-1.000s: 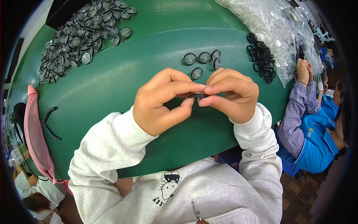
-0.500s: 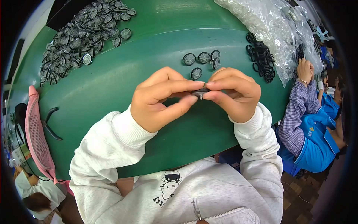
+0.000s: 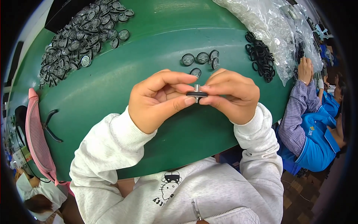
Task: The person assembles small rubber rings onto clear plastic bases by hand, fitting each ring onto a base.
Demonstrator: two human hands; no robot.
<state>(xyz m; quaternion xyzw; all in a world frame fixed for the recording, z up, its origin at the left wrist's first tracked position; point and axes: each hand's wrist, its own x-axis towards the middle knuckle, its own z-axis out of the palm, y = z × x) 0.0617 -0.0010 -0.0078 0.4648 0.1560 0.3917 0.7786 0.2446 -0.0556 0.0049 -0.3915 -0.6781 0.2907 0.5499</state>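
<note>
Between my two hands, above the green table, is a small clear plastic wheel (image 3: 197, 94) with a black rubber ring around its rim. Seen edge-on, it has a short hub sticking up and another below. My right hand (image 3: 236, 96) pinches its right side between thumb and fingers. The thumb of my left hand (image 3: 151, 100) presses the left edge, with a finger behind it and the index finger raised off. Just beyond my fingertips lie several similar ringed wheels (image 3: 187, 59). A pile of loose black rubber rings (image 3: 262, 58) sits to the right of them.
A large heap of ringed clear wheels (image 3: 80, 41) covers the far left. Clear plastic bags (image 3: 274, 31) lie far right. Pliers (image 3: 50, 126) and a pink mesh pouch (image 3: 37, 136) are at the left edge. A co-worker's hands (image 3: 305, 70) are at the right.
The wheel now shows its upright hub, as my left index finger has lifted off its top. My left hand's grip has loosened somewhat; the right still pinches the wheel.
</note>
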